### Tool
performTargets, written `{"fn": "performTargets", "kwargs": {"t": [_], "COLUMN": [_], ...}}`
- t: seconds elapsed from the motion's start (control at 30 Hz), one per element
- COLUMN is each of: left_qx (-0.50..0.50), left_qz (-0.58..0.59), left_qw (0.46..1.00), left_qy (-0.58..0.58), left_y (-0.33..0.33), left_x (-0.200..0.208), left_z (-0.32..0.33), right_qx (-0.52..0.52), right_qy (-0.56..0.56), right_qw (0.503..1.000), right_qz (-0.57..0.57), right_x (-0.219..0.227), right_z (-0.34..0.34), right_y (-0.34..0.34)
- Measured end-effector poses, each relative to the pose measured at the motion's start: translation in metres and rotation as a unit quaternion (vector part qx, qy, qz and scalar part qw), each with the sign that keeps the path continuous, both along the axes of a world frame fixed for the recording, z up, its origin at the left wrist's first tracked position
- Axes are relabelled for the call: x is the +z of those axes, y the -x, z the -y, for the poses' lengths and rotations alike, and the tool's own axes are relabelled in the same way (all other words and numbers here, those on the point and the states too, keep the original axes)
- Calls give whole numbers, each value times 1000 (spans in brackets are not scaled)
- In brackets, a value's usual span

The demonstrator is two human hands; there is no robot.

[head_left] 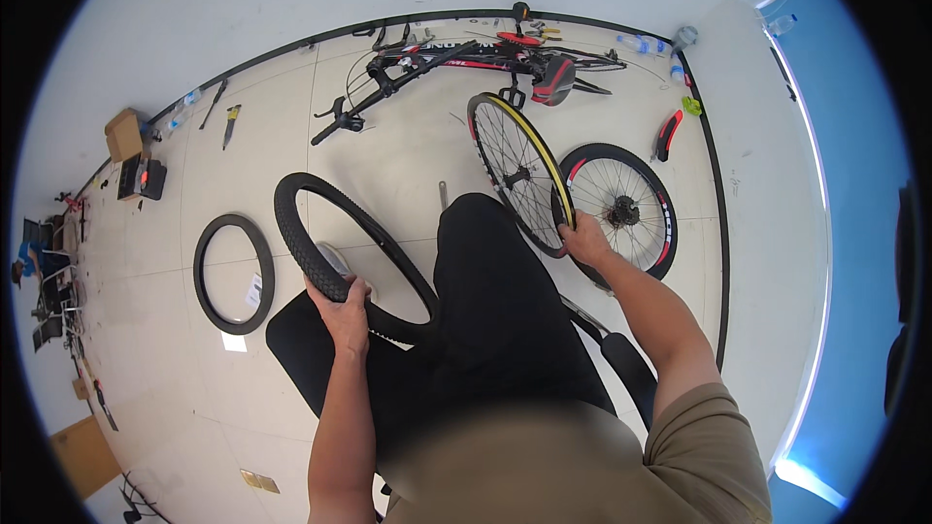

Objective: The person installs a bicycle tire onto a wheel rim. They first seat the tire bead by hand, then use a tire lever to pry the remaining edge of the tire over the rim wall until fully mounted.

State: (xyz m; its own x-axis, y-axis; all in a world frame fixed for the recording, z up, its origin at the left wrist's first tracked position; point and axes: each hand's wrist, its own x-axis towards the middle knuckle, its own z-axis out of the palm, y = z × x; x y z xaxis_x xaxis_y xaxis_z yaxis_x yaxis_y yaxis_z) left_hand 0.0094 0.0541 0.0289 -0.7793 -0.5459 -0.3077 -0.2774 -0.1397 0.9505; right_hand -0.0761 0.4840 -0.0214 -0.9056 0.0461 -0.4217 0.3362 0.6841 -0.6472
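My left hand (pixel 342 303) is closed round the near side of a black knobby bicycle tire (pixel 313 257), held tilted beside my left thigh. In my right hand (pixel 584 239) is the lower edge of a bare spoked wheel rim (pixel 549 161), black and red with a yellow strip round it and no tire on it. That rim stands tilted to the right of my knee. Behind it, partly covered, lies a second wheel (pixel 670 223) with a tire and a toothed hub. Another black tire (pixel 200 272) with a white label lies flat on the floor to the left.
Against the far wall lies a bicycle frame (pixel 437 62) with handlebar and saddle. A red and black fender (pixel 668 136) and plastic bottles (pixel 641 44) are at the right. At the left are a cardboard box (pixel 124 136), a black toolbox (pixel 146 178) and a yellow-handled tool (pixel 231 126).
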Motion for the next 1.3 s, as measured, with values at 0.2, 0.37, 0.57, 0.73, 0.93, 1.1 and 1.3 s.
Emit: {"fn": "performTargets", "kwargs": {"t": [0.2, 0.37, 0.57, 0.73, 0.93, 1.1, 1.3], "left_qx": [2, -21, -23, -27, 6, 45, 79], "left_qz": [-5, 8, -5, -3, 35, 24, 59], "left_qw": [1000, 1000, 1000, 1000, 994, 992, 994], "left_qy": [4, 4, -18, -2, -104, -117, -37], "left_y": [3, 3, 2, 3, 8, 20, 27], "left_x": [-1, -2, -2, -7, 0, 19, -1], "left_z": [-1, 0, -3, -1, 4, 21, 51], "right_qx": [52, -21, -49, -53, -25, -118, -88], "right_qy": [-157, -72, 3, 6, -19, 109, 74], "right_qw": [984, 994, 999, 999, 997, 985, 991], "right_qz": [-64, -81, -9, -4, -64, 67, -72], "right_x": [21, 36, -20, -16, -17, -18, -46], "right_z": [-4, 9, -14, -11, -9, 8, -5], "right_y": [19, 15, -9, -8, -5, 4, 25]}}
